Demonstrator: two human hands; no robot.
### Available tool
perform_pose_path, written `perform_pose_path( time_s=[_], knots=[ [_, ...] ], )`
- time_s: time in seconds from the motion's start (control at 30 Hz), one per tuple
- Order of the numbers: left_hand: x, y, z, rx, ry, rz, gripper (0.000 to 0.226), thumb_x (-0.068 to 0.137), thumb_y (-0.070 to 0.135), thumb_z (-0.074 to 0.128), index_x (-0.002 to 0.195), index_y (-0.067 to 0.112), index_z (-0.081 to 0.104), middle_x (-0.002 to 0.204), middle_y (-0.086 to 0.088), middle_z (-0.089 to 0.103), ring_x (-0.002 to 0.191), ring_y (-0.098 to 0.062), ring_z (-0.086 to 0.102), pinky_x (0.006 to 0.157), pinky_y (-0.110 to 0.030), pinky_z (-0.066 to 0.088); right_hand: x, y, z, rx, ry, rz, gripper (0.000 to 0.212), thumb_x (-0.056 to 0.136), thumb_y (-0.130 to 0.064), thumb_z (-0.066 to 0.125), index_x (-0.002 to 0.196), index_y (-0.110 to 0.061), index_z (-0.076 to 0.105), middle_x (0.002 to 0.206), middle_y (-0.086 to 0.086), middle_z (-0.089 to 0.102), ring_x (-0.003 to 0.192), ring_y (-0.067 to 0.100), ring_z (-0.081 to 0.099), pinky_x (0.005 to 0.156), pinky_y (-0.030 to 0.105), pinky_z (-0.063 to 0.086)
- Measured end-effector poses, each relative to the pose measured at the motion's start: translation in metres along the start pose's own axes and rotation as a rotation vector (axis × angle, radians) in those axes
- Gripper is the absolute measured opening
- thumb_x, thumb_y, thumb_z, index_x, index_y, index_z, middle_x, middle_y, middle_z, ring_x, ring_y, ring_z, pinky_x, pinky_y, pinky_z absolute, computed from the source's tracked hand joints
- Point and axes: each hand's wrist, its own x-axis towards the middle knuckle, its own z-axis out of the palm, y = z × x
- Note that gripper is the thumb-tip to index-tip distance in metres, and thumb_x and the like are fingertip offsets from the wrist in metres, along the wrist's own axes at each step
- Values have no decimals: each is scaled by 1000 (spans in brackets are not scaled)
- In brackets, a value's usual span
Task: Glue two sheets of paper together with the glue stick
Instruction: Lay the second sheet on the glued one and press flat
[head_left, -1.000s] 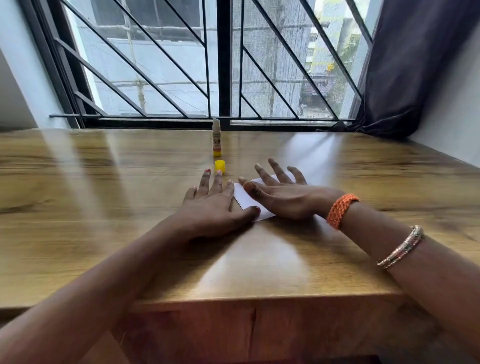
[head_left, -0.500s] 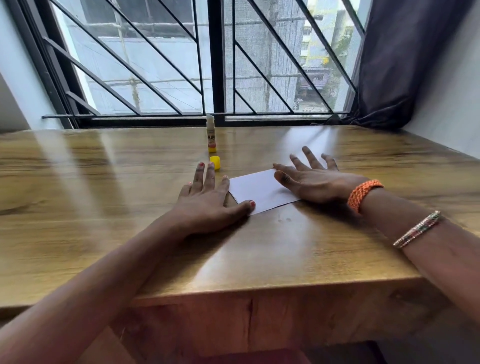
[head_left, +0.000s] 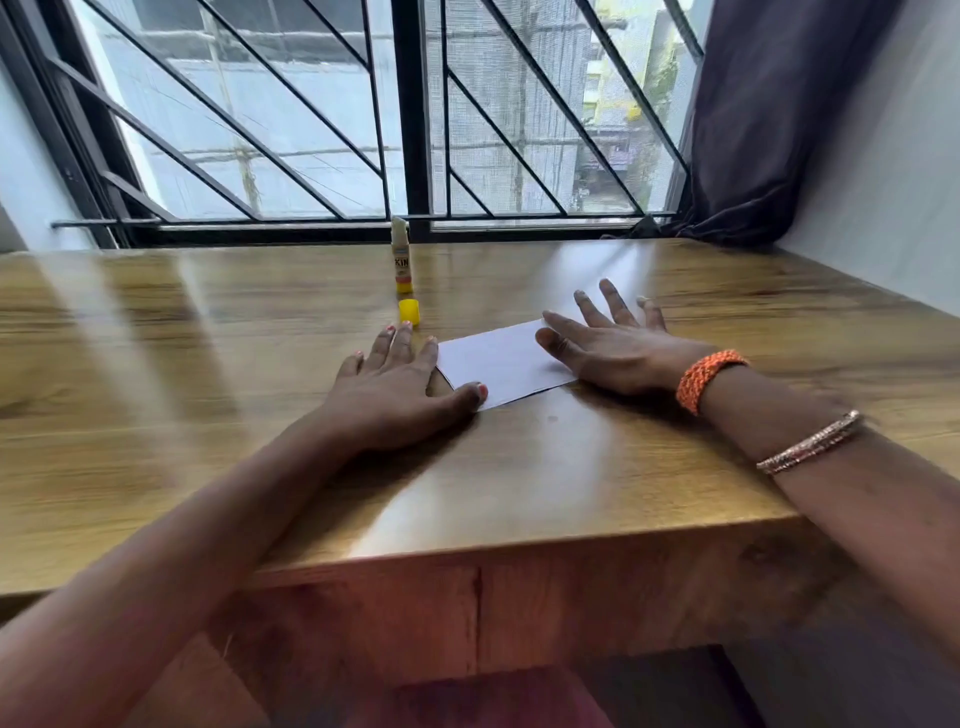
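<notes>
A white paper (head_left: 501, 366) lies flat on the wooden table (head_left: 208, 364), between my two hands. My left hand (head_left: 400, 387) lies flat with straight fingers at the paper's left edge, its thumb pressing the near corner. My right hand (head_left: 610, 345) is flat with spread fingers on the paper's right end. The uncapped glue stick (head_left: 401, 257) stands upright behind the paper near the window. Its yellow cap (head_left: 409, 312) sits on the table just in front of it, close to my left fingertips. Whether the paper is one sheet or two stacked I cannot tell.
A barred window (head_left: 410, 114) runs along the table's far edge. A dark curtain (head_left: 769, 114) hangs at the back right beside a white wall (head_left: 883, 156). The table's front edge (head_left: 519, 551) is near my forearms.
My right hand has slid to the right across the paper, uncovering most of the sheet. My left hand has stayed at the paper's left edge.
</notes>
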Motion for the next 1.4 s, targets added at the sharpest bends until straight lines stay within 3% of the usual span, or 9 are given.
perform_pose_path(
  time_s=[0.33,0.8,0.93,1.07,1.2,1.3,1.4],
  knots=[
    [3,-2,1,16,12,-2,90,76,78,24,148,28,6,158,-3,-11,145,-15,-10,116,-42,-2,-28,15,3,3,33,-8,94,57,-88,-15,144,-54,-1,160,-3,-13,142,19,-30,111,53,-16],
    [6,-3,1,25,18,20,91,77,77,24,148,23,9,159,-5,-2,146,-16,-2,115,-43,1,-71,15,9,27,85,-1,90,62,-84,-14,144,-53,6,161,-2,-5,141,16,-30,110,50,-19],
    [3,0,-2,-28,61,64,80,82,70,11,140,18,30,153,-8,23,143,-19,17,114,-49,7,-79,13,9,58,112,-1,89,64,-81,-13,144,-51,11,161,0,-1,143,17,-27,111,50,-18],
    [-4,5,-7,-197,150,93,58,92,54,11,109,17,52,122,-6,52,124,-27,43,108,-52,20,-81,10,6,56,107,-7,87,67,-79,-9,145,-49,15,161,1,1,144,17,-25,111,51,-16],
    [-4,9,-6,-215,251,38,50,94,43,36,135,15,39,142,-10,42,133,-29,35,106,-46,24,-78,9,0,-45,175,-55,75,83,-73,4,145,-38,28,160,3,16,148,18,-3,113,54,-5],
    [1,16,-7,-180,259,17,48,94,41,38,135,15,40,141,-11,41,133,-29,32,104,-45,22,-58,4,-13,-14,253,-53,57,94,-59,29,143,-30,34,149,1,41,139,21,32,110,52,14],
    [15,23,-19,-109,206,-105,41,94,39,38,124,12,47,133,-12,46,127,-30,37,102,-44,22,-25,-6,-24,174,264,-37,47,95,-43,44,137,-24,42,136,3,55,125,24,48,106,46,31]
  ],
)
